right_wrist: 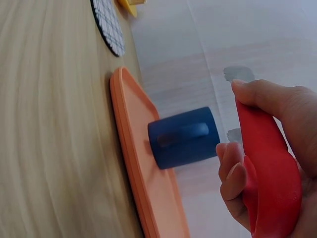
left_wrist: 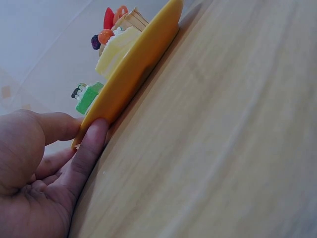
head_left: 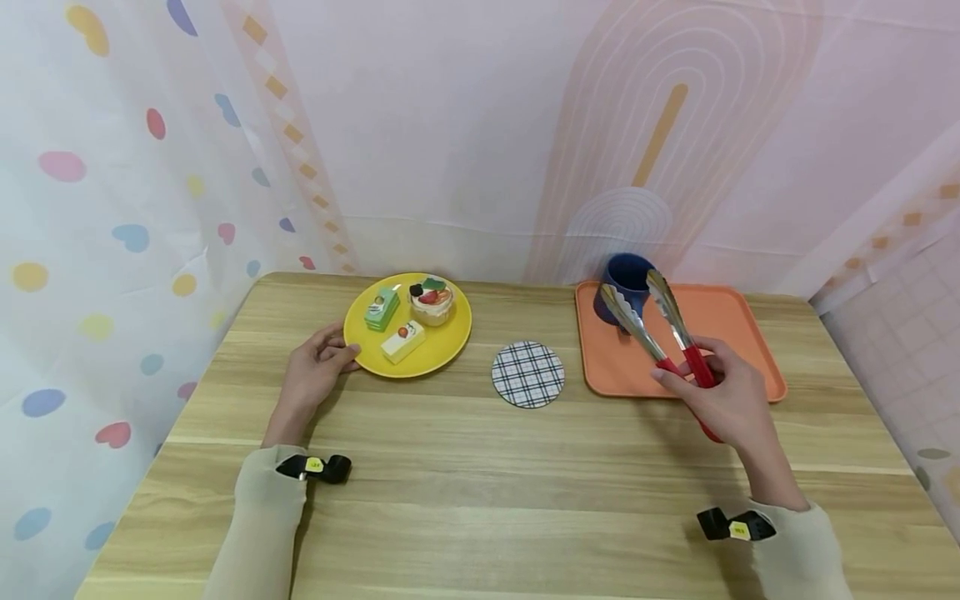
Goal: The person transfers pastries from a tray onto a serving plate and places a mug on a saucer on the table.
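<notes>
On the left of the table, my left hand (head_left: 318, 367) pinches the rim of a yellow plate (head_left: 450, 344) between thumb and fingers. The plate carries a green cake slice (head_left: 382, 309), a pale yellow cake slice (head_left: 403, 342) and a fruit-topped cup dessert (head_left: 431, 302). In the left wrist view the plate (left_wrist: 124, 82) is seen edge-on, close to the tabletop. My right hand (head_left: 731, 398) grips red-handled metal tongs (head_left: 699, 365), raised over an orange tray (head_left: 738, 333) with their tips spread. Behind the tips, a dark blue mug (head_left: 628, 273) stands on the tray.
A round checked coaster (head_left: 528, 374) lies between the plate and the tray on the wooden table (head_left: 510, 500). A patterned curtain (head_left: 450, 142) hangs along the table's back edge and at the left side.
</notes>
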Tool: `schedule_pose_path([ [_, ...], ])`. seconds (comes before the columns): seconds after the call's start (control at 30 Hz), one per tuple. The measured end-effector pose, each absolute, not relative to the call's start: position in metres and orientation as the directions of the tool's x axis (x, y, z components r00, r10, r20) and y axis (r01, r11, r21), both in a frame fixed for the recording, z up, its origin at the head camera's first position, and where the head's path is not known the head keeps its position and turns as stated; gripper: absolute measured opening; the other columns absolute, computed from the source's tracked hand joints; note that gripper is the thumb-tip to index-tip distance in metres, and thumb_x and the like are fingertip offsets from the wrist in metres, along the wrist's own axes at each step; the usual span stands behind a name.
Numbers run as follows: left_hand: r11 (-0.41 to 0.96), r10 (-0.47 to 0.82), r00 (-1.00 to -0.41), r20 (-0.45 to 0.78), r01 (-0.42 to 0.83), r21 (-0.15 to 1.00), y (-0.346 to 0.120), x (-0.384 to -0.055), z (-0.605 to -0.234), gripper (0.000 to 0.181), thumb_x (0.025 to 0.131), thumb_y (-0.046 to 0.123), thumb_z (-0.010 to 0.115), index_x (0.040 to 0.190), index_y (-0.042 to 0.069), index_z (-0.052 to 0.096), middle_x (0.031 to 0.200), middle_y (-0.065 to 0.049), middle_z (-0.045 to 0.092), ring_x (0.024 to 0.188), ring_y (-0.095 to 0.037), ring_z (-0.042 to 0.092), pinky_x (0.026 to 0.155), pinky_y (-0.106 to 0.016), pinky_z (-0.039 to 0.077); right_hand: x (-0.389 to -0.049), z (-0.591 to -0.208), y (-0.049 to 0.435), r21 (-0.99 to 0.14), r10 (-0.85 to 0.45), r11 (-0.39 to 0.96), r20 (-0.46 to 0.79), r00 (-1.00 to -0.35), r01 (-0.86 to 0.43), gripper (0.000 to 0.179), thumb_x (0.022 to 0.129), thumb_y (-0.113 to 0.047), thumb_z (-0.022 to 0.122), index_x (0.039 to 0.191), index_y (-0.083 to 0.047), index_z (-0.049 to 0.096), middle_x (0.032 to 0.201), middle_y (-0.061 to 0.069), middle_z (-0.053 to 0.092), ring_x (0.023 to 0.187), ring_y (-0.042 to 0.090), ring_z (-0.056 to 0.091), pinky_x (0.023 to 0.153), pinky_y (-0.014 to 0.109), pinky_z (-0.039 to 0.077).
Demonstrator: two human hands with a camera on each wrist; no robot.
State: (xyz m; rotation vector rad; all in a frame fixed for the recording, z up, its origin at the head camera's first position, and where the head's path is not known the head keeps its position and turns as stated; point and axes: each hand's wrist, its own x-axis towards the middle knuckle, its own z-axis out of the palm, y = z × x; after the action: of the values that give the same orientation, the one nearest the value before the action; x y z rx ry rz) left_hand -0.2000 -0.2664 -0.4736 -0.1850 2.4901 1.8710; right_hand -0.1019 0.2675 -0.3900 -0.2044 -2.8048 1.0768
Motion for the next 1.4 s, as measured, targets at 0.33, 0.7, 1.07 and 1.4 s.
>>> schedule_pose_path([
  [0.33, 0.284, -0.083, -0.993, -0.085, -0.105, 0.953, -0.266, -0.199, -0.474, 0.062, 0.103, 0.018, 0.062, 0.159, 0.007, 0.037, 0.112, -0.004, 0.057, 0.086, 0.003, 0.065, 0.083, -0.017, 0.064, -0.094, -0.398, 0.285, -0.686, 0.199, 0.720, 0.059, -0.978, 0.106, 0.075, 0.088, -0.047, 0.080, 0.145, -0.007, 0.052, 0.102, 0.016, 0.070, 0.073, 0.008, 0.060, 0.056, 0.022, 0.051],
  [0.7, 0.280, -0.082, -0.992, -0.095, -0.114, 0.953, -0.266, -0.199, -0.473, 0.062, 0.104, 0.018, 0.062, 0.159, 0.007, 0.037, 0.111, -0.004, 0.057, 0.087, 0.002, 0.065, 0.083, -0.017, 0.064, -0.084, -0.408, 0.298, -0.655, 0.250, 0.736, 0.028, -0.968, 0.172, 0.079, 0.088, -0.050, 0.078, 0.145, -0.003, 0.050, 0.107, 0.021, 0.070, 0.079, 0.015, 0.060, 0.057, 0.021, 0.051],
  [1.07, 0.272, -0.082, -0.991, -0.102, -0.120, 0.955, -0.266, -0.200, -0.473, 0.062, 0.103, 0.017, 0.062, 0.159, 0.008, 0.037, 0.112, -0.005, 0.057, 0.088, 0.002, 0.065, 0.083, -0.018, 0.064, -0.073, -0.421, 0.315, -0.638, 0.278, 0.734, -0.034, -0.960, 0.235, 0.085, 0.089, -0.052, 0.076, 0.148, 0.001, 0.046, 0.106, 0.021, 0.071, 0.073, 0.008, 0.060, 0.057, 0.022, 0.051],
  [1.4, 0.267, -0.082, -0.992, -0.096, -0.115, 0.957, -0.265, -0.198, -0.472, 0.062, 0.104, 0.017, 0.062, 0.159, 0.007, 0.036, 0.112, -0.005, 0.056, 0.087, 0.002, 0.065, 0.084, -0.017, 0.064, -0.065, -0.428, 0.326, -0.617, 0.302, 0.733, -0.084, -0.949, 0.288, 0.090, 0.089, -0.056, 0.075, 0.150, 0.002, 0.044, 0.116, 0.021, 0.071, 0.083, 0.007, 0.061, 0.061, 0.020, 0.051],
])
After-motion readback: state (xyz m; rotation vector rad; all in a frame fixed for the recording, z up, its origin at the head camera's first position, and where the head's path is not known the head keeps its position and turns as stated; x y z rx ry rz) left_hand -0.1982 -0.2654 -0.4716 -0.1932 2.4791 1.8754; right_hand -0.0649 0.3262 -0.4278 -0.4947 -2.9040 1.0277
